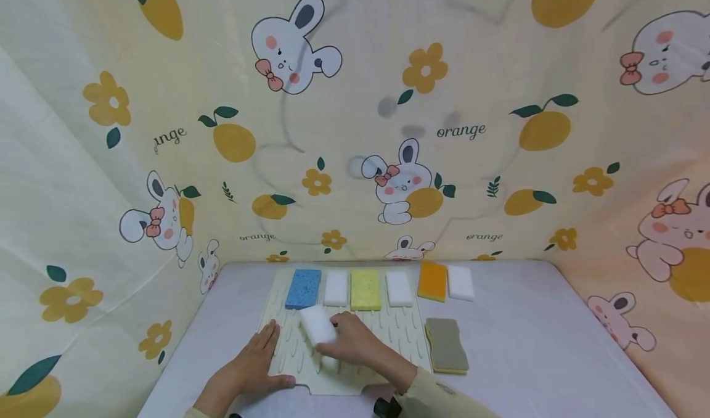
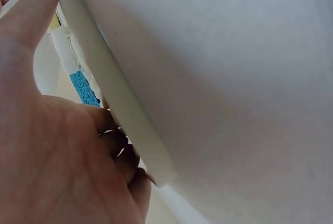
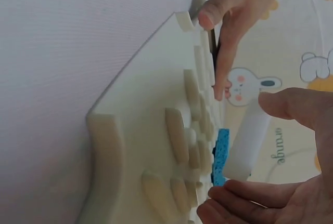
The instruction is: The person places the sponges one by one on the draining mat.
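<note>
A white sponge is pinched between the thumb and fingers of my right hand. It is tilted above the cream board, which has rows of raised ridges. In the right wrist view the sponge is gripped by its two ends. My left hand rests at the board's left front corner, with fingers extended along the left edge and thumb by the front edge. Along the board's back stand a blue sponge, a white sponge, a yellow sponge and another white sponge.
Right of the board, an orange sponge and a white sponge lie at the table's back. Nearer lies a grey-topped sponge with a yellow underside, close to the board's right edge. A printed curtain surrounds the white table.
</note>
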`<action>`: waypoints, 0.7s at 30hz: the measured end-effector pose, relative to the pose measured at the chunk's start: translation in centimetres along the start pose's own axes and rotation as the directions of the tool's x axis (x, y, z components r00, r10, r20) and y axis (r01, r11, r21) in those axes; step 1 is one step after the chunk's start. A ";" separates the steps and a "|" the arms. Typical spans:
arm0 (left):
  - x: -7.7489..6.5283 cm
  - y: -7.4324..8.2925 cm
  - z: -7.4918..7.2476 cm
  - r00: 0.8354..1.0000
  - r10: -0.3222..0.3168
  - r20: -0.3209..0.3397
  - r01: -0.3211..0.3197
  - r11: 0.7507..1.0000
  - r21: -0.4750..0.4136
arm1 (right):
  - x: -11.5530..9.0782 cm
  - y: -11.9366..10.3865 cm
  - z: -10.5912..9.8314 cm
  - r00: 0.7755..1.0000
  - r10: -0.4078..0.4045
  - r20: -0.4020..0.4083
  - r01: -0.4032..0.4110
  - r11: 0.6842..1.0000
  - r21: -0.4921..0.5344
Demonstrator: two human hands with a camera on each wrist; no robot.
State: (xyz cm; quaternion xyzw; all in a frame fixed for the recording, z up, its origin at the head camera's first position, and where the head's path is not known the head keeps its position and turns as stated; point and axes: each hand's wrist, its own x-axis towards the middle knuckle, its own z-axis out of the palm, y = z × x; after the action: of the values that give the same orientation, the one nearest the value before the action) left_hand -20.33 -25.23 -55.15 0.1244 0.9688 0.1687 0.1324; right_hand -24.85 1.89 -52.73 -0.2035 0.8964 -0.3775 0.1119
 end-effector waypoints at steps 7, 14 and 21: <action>-0.1 0.1 0.0 1.000 -0.002 0.005 0.002 1.000 -0.004 | 0.8 -0.8 0.7 1.000 0.012 0.020 -0.010 0.997 -0.083; 0.1 -0.2 0.2 1.000 0.021 0.011 -0.021 1.000 -0.002 | 1.1 -1.4 1.5 0.999 0.036 0.021 -0.031 0.977 -0.209; 0.1 -0.2 0.2 1.000 0.006 -0.001 -0.006 1.000 0.007 | 1.2 -1.7 2.0 1.000 0.004 -0.005 -0.005 0.959 -0.284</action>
State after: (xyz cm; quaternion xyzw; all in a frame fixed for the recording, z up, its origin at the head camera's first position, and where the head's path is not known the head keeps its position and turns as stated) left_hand -20.45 -25.32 -55.40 0.1278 0.9690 0.1659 0.1311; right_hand -24.70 -1.04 -52.94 -0.2147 0.9420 -0.2452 0.0805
